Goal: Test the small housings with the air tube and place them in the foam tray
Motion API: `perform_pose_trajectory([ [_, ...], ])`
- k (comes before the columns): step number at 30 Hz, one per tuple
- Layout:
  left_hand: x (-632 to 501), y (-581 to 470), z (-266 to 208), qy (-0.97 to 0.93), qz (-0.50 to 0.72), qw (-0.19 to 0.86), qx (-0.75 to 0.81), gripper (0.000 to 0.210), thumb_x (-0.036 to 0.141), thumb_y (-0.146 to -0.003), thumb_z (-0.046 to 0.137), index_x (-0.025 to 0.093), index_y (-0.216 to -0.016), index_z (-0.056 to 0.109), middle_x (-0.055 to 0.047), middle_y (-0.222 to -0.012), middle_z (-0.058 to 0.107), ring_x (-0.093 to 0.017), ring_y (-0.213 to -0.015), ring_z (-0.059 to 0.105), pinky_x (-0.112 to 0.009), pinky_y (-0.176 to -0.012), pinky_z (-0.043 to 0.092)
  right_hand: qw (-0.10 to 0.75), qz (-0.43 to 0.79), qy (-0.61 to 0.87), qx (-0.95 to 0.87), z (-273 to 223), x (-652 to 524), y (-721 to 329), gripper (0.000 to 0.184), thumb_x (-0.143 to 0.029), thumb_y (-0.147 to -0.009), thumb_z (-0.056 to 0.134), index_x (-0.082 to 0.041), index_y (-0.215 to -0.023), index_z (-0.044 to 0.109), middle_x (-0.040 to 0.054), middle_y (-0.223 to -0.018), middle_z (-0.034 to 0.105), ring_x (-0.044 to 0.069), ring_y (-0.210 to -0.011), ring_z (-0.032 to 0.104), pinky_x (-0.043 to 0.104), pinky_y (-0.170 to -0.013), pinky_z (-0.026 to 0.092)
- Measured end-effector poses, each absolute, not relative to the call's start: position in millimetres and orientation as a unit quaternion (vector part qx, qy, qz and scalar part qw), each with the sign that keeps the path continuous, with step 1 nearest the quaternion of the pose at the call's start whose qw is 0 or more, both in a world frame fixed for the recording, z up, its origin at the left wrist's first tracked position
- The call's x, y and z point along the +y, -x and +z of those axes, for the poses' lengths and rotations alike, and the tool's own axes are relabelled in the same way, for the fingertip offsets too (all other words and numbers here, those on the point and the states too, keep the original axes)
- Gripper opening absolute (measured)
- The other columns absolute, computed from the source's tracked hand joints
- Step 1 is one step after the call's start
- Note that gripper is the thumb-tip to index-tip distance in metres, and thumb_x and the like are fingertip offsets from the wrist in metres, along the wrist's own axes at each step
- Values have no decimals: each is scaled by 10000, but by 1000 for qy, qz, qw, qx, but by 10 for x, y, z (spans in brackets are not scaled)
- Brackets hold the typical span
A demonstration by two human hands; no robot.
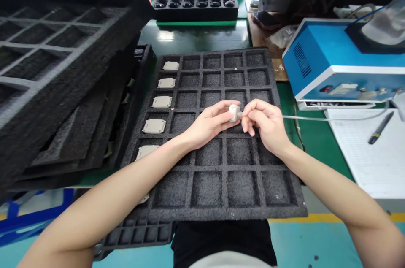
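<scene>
My left hand (211, 122) is closed on a small pale rounded part (234, 112), pinched between thumb and fingers above the black foam tray (247, 213). Close against it on the right, my right hand (263, 122) grips the end of a thin clear tube (310, 118). The tube's narrow pale tip touches or nearly touches the part; the exact contact is too small to tell. Flat beige watch-case-like pieces, such as this beige piece (154, 126), lie in the tray's left column. My left forearm covers some of that column.
The tube runs right to a blue machine (316, 57). In front of it are paper sheets (351, 145) with a black pen (380, 128). Stacked foam trays (95, 61) crowd the left. Behind stands another black tray (196, 14) of dark glossy parts.
</scene>
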State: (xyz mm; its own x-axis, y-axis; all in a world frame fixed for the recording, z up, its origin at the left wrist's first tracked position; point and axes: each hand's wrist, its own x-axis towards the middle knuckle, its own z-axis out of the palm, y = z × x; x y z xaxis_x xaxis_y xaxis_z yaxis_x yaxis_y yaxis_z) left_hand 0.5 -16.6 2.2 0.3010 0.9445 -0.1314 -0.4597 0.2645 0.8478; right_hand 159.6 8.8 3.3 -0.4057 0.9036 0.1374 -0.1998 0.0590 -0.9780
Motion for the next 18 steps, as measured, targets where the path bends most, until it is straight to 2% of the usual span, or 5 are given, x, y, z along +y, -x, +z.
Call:
perform_pose_trajectory([
  [18,-163,-3,5,-373,486,718,330,249,177,-794,621,154,-1042,632,-41,-967,635,-159,-928,589,-405,-979,387,443,608,313,-579,38,81,-1595,112,-119,-742,456,-165,-683,539,-37,-467,559,62,-352,414,196,-379,304],
])
